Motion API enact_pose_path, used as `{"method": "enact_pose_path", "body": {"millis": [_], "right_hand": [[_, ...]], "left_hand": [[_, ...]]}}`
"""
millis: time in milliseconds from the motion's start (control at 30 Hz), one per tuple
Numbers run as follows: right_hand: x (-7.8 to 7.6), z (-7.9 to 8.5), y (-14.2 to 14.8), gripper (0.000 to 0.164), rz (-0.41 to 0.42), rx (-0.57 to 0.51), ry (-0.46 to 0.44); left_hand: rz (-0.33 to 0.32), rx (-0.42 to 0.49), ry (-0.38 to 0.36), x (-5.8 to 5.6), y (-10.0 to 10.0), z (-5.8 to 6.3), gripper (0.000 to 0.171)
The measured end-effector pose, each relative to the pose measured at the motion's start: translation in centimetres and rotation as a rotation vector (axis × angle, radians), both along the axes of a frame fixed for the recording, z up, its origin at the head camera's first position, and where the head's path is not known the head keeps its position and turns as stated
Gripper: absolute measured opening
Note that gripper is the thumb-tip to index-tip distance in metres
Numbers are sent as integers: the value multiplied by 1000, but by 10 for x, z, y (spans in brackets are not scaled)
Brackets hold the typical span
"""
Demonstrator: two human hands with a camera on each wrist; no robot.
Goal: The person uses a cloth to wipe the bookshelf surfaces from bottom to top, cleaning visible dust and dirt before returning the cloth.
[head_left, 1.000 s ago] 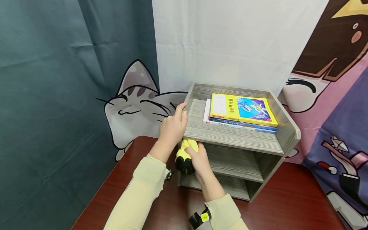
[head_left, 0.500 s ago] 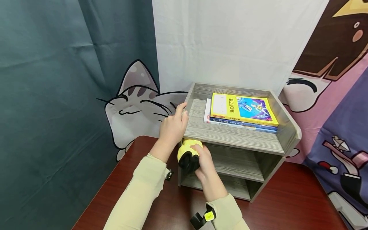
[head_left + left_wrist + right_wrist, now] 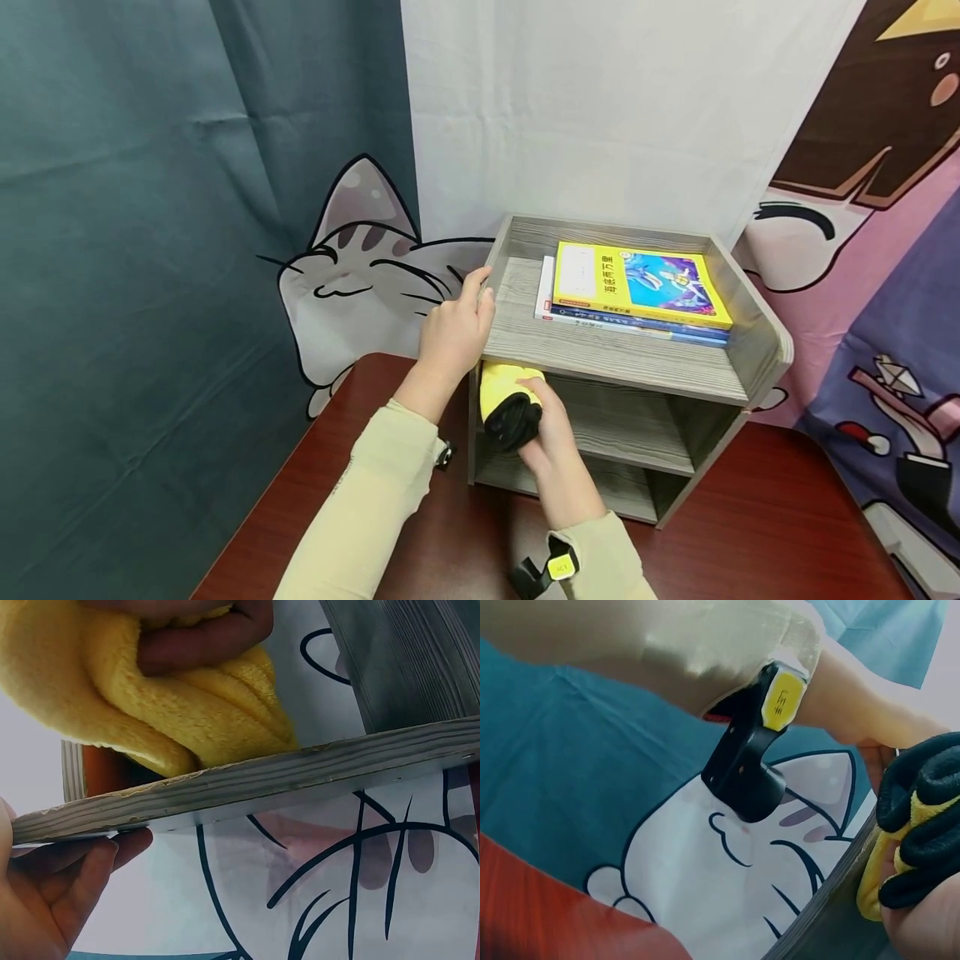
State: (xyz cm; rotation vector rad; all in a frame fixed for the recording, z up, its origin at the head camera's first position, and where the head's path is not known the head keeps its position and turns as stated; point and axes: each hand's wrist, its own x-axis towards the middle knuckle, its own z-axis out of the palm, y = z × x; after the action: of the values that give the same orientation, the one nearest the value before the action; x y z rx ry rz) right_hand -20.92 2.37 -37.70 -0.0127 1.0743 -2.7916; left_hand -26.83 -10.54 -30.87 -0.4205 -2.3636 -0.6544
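Observation:
A yellow cloth with a black side (image 3: 512,408) is bunched in my right hand (image 3: 553,429), whose thumb lies over it and fingers curl beneath. I hold it under the top board of a grey wooden shelf unit (image 3: 615,360), against the inner face of the left side. Fuzzy yellow folds of the cloth (image 3: 172,712) press along the side panel (image 3: 300,769) in the left wrist view. My left hand (image 3: 453,333) grips the top edge of that side panel, thumb inside and fingers outside. Seen from the right wrist, rolled black folds of the cloth (image 3: 930,817) face outward.
Several stacked books (image 3: 637,287) lie on the unit's top, a yellow one uppermost. Lower shelves (image 3: 630,425) open to the front. The unit stands on a dark red table (image 3: 720,533), with a white curtain (image 3: 600,108) behind and a cat-printed drape (image 3: 352,283) at left.
My right hand has shifted a little to the right along the shelf opening, and the cloth has turned so its black folds face me more. My left hand keeps its grip.

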Motion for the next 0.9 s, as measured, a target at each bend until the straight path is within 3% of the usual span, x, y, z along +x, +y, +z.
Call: {"method": "enact_pose_path", "body": {"millis": [133,433,600,667,900], "right_hand": [[3,2,3,14,33,-91,2],[7,1,5,13,20,-347,6],[5,-5,9,41,25,-486,21],[5,-6,11,47,19,-521,9],[9,-5,17,44,-10,-564,-35]], "left_hand": [[1,-1,10,-1,0,0,39],[5,-5,17,0,0,0,39],[6,-2,18,0,1,0,39],[6,0,21,0,1,0,39],[-2,6,29,1,0,0,38]]}}
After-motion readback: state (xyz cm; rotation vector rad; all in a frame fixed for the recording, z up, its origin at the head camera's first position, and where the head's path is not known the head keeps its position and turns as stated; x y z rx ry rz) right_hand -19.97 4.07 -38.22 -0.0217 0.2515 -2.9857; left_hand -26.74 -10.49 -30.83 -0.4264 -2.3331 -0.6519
